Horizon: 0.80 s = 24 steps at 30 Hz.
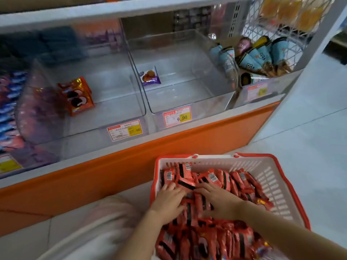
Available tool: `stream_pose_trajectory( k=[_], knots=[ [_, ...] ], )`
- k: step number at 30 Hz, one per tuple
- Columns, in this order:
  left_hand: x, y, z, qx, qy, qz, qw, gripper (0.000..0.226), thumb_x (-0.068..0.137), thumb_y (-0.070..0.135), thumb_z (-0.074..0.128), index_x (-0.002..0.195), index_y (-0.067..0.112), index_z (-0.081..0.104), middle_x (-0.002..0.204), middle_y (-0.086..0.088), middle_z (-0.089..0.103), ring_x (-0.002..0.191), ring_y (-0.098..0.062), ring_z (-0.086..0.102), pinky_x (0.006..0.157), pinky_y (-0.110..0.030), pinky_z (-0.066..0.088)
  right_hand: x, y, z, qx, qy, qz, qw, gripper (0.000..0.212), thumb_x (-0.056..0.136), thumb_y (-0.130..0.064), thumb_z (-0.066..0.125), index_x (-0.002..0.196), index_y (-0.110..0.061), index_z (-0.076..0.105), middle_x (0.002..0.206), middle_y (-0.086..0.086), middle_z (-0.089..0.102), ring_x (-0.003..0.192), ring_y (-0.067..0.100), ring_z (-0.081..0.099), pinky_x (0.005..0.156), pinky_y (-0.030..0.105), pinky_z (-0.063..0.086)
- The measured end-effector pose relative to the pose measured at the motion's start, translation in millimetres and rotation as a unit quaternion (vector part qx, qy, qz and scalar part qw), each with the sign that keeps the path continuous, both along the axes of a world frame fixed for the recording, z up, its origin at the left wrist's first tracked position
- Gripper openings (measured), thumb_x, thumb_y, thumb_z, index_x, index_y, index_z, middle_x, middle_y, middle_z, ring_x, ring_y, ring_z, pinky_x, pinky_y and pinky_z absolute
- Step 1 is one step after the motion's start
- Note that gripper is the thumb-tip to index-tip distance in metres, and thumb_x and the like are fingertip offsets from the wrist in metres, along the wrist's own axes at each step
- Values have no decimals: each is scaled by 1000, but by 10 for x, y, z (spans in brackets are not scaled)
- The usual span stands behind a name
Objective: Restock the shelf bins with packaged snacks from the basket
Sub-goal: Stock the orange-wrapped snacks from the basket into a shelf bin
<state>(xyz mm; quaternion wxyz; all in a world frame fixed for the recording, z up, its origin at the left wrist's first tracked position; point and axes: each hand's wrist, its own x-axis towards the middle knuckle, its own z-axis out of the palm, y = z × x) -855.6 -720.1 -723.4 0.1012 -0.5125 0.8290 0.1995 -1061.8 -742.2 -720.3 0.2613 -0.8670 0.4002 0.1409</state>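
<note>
Pose: left hand (168, 200), right hand (218, 202) palm-down in basket (206, 157) | fingers (167, 188) spread on snacks (234, 239)

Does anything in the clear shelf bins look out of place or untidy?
Nothing is spilled. One orange cookie pack sits askew, alone in a clear bin; one purple packet lies alone in the next bin to its right. Both look nearly empty.

The left hand (169, 200) and right hand (220, 202) rest on red snack packets (234, 239) heaped in the basket (212, 157).
</note>
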Motion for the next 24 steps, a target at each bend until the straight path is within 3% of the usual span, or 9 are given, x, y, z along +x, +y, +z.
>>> stream_pose_trajectory(
  k=[3, 7, 11, 15, 17, 19, 22, 24],
  knots=[
    [-45, 75, -28, 27, -14, -4, 1000, 56, 94, 45, 51, 142, 19, 38, 143, 0, 44, 134, -22, 28, 110, -35, 17, -78, 25, -30, 5, 5, 0, 1000, 84, 84, -57, 59, 149, -18, 21, 151, -3, 22, 140, 15, 20, 114, 25, 15],
    [-138, 126, -54, 41, 8, 37, 998, 67, 88, 38, 62, 145, 18, 33, 145, -1, 38, 134, -22, 27, 112, -36, 17, -109, 103, -15, 4, -36, -80, 996, 75, 82, -49, 67, 142, -21, 29, 143, -4, 35, 133, 13, 31, 107, 20, 24],
    [-156, 139, -29, 69, 69, 72, 993, 53, 83, 33, 70, 130, 17, 51, 134, 2, 44, 127, -19, 38, 106, -33, 27, -106, 133, 76, -26, -47, -137, 989, 76, 81, -48, 68, 141, -20, 30, 144, -4, 36, 134, 13, 32, 109, 21, 25],
    [-26, 140, 39, 116, 228, 210, 944, 24, 81, 25, 73, 99, 26, 56, 105, 13, 58, 99, -8, 57, 81, -24, 48, -62, 55, 243, -53, -87, -178, 979, 77, 82, -50, 67, 144, -25, 29, 145, -7, 37, 133, 15, 35, 108, 25, 29],
    [68, 98, 114, 80, 259, 278, 922, 20, 82, 25, 73, 92, 29, 56, 92, 17, 60, 85, -1, 58, 69, -20, 48, 16, -26, 316, -63, -128, -215, 966, 71, 83, -44, 68, 141, -27, 31, 141, -6, 42, 125, 16, 46, 102, 28, 40],
    [158, 73, 176, 5, 246, 307, 919, 17, 84, 28, 70, 90, 33, 56, 92, 21, 58, 84, 2, 57, 67, -16, 46, 121, -102, 351, -77, -133, -241, 958, 62, 87, -35, 65, 139, -22, 32, 136, -1, 45, 115, 20, 54, 94, 33, 47],
    [230, 118, 205, -92, 210, 293, 928, 11, 91, 29, 62, 98, 35, 58, 102, 25, 53, 85, 5, 54, 66, -10, 43, 263, -123, 357, -147, -81, -209, 963, 45, 95, -18, 52, 136, -19, 33, 135, 2, 43, 109, 24, 56, 83, 31, 48],
    [210, 172, 161, -92, 210, 265, 937, 19, 94, 19, 56, 108, 31, 58, 111, 24, 49, 93, 6, 53, 72, -7, 41, 289, -79, 286, -177, -27, -170, 969, 53, 92, -1, 49, 138, -21, 32, 139, 2, 38, 108, 23, 57, 77, 29, 52]
  ],
)
